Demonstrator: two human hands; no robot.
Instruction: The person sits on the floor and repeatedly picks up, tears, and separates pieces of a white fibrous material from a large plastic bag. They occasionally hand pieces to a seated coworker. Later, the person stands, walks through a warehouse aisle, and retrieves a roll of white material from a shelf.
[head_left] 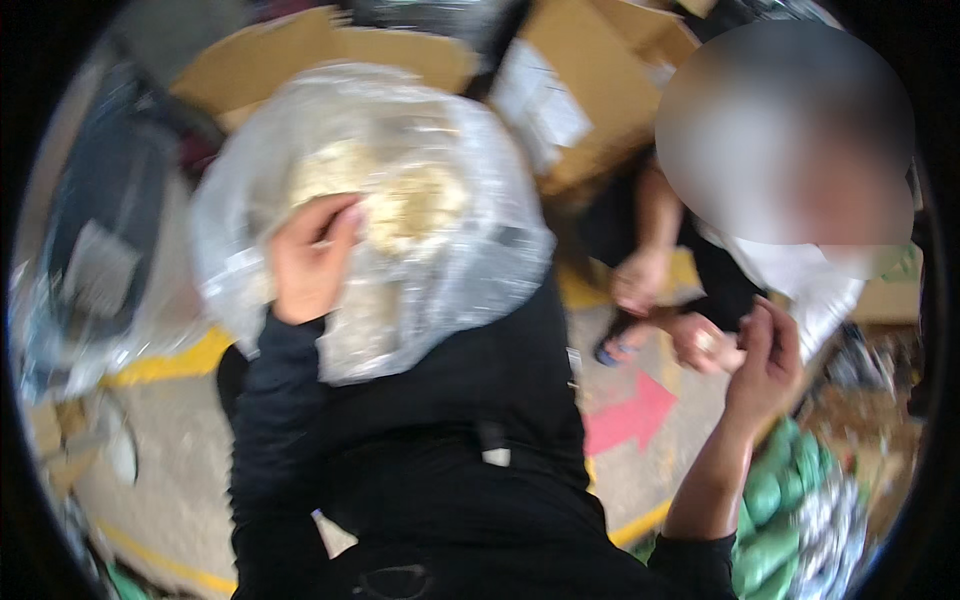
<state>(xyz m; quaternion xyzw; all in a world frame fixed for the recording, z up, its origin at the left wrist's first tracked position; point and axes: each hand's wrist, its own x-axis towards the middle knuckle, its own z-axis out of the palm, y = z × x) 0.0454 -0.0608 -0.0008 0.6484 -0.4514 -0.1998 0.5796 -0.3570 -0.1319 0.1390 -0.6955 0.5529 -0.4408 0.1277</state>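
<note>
A large clear plastic bag [470, 290] lies spread in front of me, with small pale yellow pieces [415, 210] heaped in it. My left hand [310, 265] is over the bag's left side, thumb and fingers pinched together at the edge of the heap; anything between the fingertips is too blurred to make out. Off to the right, my right hand [765, 370] is raised with its fingers drawn together, away from the bag. What it holds, if anything, does not show. Close beside it is a co-worker's hand [705, 343] with a small pale thing in it.
Open cardboard boxes [590, 85] stand behind the bag and at the far right. The co-worker sits at the right. A dark plastic-wrapped bundle [110, 210] is at the left, green bags [785, 490] at the lower right. A red arrow [630, 415] marks the floor.
</note>
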